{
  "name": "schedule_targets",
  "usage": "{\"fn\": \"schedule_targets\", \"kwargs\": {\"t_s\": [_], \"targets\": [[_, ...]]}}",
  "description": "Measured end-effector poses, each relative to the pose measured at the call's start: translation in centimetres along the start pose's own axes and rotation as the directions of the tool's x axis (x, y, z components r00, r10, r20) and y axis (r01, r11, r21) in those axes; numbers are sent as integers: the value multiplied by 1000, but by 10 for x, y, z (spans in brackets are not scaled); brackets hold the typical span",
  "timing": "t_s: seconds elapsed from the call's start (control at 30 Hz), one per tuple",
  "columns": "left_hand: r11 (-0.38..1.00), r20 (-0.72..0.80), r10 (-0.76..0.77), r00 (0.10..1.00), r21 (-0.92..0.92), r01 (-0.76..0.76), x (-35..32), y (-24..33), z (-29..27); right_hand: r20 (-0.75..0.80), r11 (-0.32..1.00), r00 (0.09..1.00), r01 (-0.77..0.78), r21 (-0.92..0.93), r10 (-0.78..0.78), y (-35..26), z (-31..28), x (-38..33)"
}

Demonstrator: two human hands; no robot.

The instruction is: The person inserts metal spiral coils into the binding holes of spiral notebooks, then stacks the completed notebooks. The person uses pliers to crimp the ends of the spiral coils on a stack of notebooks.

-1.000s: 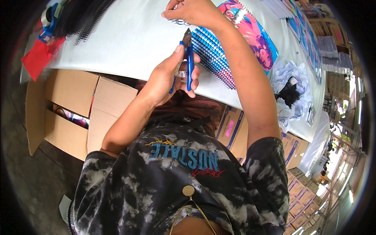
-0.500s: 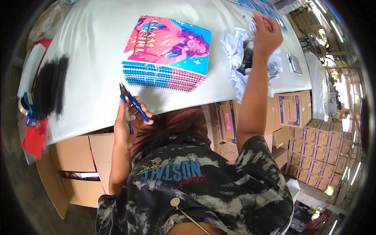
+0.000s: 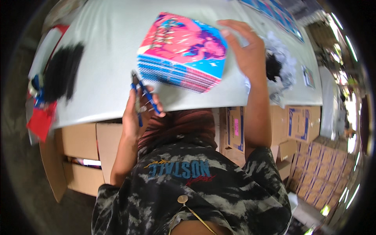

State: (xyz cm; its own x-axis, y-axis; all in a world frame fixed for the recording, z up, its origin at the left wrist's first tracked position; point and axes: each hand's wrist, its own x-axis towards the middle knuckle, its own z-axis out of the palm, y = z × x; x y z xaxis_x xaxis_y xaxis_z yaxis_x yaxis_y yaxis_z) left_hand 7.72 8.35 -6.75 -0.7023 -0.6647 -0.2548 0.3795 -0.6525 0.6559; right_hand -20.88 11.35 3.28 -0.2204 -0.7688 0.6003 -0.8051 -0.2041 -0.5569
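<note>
A stack of spiral notebooks [image 3: 184,49] with pink and blue illustrated covers stands on the white-covered table, a little blurred. In my left hand [image 3: 135,109], at the table's near edge, is a pair of blue-handled wire cutters [image 3: 146,96], its dark jaws pointing away from me. My right hand [image 3: 250,51] hovers beside the stack's far right corner, thumb and fingers apart, with nothing in it. Behind my right wrist lies crumpled white paper [image 3: 288,74] around a bundle of black bits [image 3: 273,66].
At the left lie many black spiral wires [image 3: 64,72], with a tape dispenser [image 3: 38,92] and a red sheet [image 3: 41,123] beside them. More printed covers [image 3: 280,17] lie at the far right. Cardboard boxes [image 3: 80,141] stand below the table's near edge.
My right hand has come from above the crumpled paper toward the notebook stack, its fingers spreading. The left hand still holds the wire cutters. The whole view has shifted slightly.
</note>
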Motion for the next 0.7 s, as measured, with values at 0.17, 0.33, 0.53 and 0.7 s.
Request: {"fn": "schedule_targets", "kwargs": {"t_s": [0.17,0.33,0.53,0.7], "targets": [[993,171,11,985,-116,9,10,13,-1,326,978,930,118,175,-170,-54,93,-6],[987,237,-45,970,-139,79,15,17,-4,349,994,931,90,59,-105,-41,120,-11],[962,232,-107,967,-221,159,25,18,-7,312,992,947,43,120,-79,-42,123,-12],[532,-189,157,969,843,78,20,28,3,353,998,936,-9,68,-16,-44,120,-13]]}}
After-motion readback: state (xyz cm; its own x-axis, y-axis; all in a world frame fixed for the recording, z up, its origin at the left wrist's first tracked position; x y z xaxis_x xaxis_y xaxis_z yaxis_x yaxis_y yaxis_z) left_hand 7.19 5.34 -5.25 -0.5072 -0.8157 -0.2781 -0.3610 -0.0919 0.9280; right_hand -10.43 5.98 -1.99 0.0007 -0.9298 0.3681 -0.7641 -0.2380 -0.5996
